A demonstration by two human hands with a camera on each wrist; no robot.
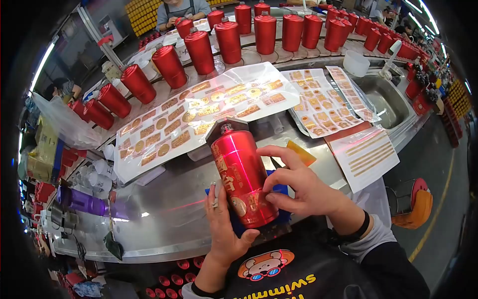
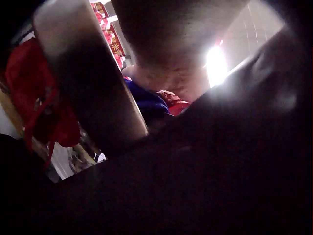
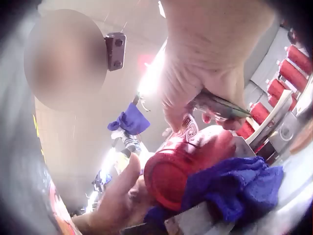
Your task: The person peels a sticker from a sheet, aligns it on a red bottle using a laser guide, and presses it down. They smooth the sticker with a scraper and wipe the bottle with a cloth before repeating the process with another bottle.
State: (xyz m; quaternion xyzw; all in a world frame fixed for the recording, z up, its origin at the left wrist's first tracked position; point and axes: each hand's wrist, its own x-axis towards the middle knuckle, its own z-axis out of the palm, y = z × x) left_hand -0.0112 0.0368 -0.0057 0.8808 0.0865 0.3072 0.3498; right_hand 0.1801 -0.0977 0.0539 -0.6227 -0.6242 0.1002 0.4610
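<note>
A red bottle point(image 1: 239, 174) with gold lettering and a gold round emblem lies tilted, its neck pointing away, over a blue cloth point(image 3: 234, 188). Along its left side rest the extended fingers of my left hand point(image 1: 224, 226), the thumb sticking out by the base. My right hand point(image 1: 303, 187) is at the bottle's right side, thumb and forefinger pinching the edge of a patterned label point(image 3: 190, 128) against the red surface. A dark, thin pointed tool point(image 3: 225, 105) is tucked in the right palm. The left wrist view is mostly dark.
Behind the bottle lie a large sheet of gold stickers point(image 1: 199, 119) and smaller sticker sheets point(image 1: 321, 102). Red bottles point(image 1: 229, 42) line the curved conveyor at the back. A sink point(image 1: 383, 97) is at the right, a purple bottle point(image 1: 82, 199) at the left. Another person point(image 1: 181, 12) sits opposite.
</note>
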